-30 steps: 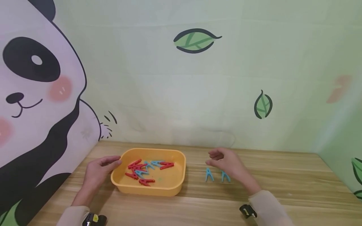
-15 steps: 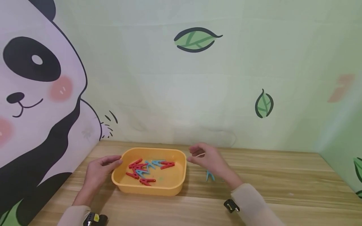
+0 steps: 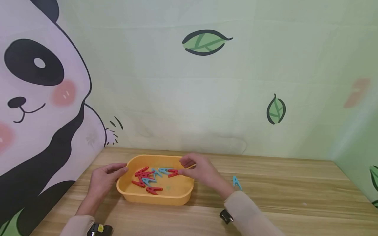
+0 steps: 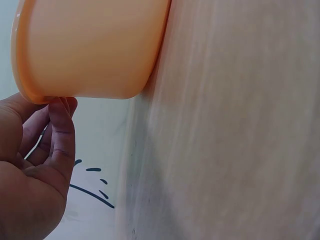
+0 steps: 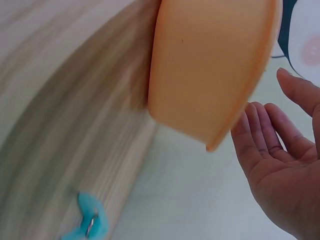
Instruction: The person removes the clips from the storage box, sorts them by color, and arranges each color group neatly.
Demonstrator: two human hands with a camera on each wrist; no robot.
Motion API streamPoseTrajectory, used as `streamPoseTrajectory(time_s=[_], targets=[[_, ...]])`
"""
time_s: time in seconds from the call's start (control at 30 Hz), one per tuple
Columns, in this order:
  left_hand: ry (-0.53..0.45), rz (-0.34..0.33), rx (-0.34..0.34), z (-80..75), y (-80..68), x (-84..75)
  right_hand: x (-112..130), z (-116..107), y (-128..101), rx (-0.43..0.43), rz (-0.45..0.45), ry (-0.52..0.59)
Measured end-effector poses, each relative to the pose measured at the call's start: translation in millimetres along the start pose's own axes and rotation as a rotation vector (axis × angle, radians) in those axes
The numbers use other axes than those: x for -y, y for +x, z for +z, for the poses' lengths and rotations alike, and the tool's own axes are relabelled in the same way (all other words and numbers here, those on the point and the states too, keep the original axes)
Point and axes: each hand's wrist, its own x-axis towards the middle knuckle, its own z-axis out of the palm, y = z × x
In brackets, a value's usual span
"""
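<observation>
A yellow plastic basin point(image 3: 156, 198) stands on the wooden table in the head view, with several red clothespins point(image 3: 154, 190) and three light blue clothespins point(image 3: 148, 181) lying inside. My left hand point(image 3: 103, 178) grips its left rim, and the left wrist view shows that basin wall point(image 4: 90, 50) above the fingers. Over the right rim hovers my right hand point(image 3: 199, 170), fingers loosely bent and thumb apart, nothing between them. In the right wrist view the palm point(image 5: 287, 190) faces up beside the basin. A blue clothespin point(image 3: 237, 183) lies on the table right of the basin.
Behind the wooden table point(image 3: 289, 190) hangs a pale green cloth point(image 3: 224, 98) with leaf prints. A large panda print point(image 3: 35, 98) covers the left side. Each wrist carries a small black camera point(image 3: 226, 216).
My right hand has moved left from above the loose blue clothespins to the basin's right rim. Its forearm now covers where one of them lay. The left hand stays at the left rim.
</observation>
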Motion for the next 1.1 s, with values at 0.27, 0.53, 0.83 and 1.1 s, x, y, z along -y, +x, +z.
streamPoseTrajectory(time_s=[0.27, 0.53, 0.83, 1.1], targets=[[0.005, 0.011, 0.000, -0.3, -0.2, 0.6, 3.6, 24.7, 10.4, 0.051, -0.048, -0.029], [-0.007, 0.016, 0.000, 0.2, 0.2, 0.8, 5.8, 42.9, 22.3, 0.054, 0.030, -0.019], [-0.007, 0.005, 0.008, 1.4, 0.8, -1.1, 6.0, 55.9, 39.2, 0.071, 0.117, -0.077], [-0.009, 0.008, 0.006, 0.3, 0.7, 0.5, 4.3, 74.5, 50.0, 0.129, 0.122, -0.126]])
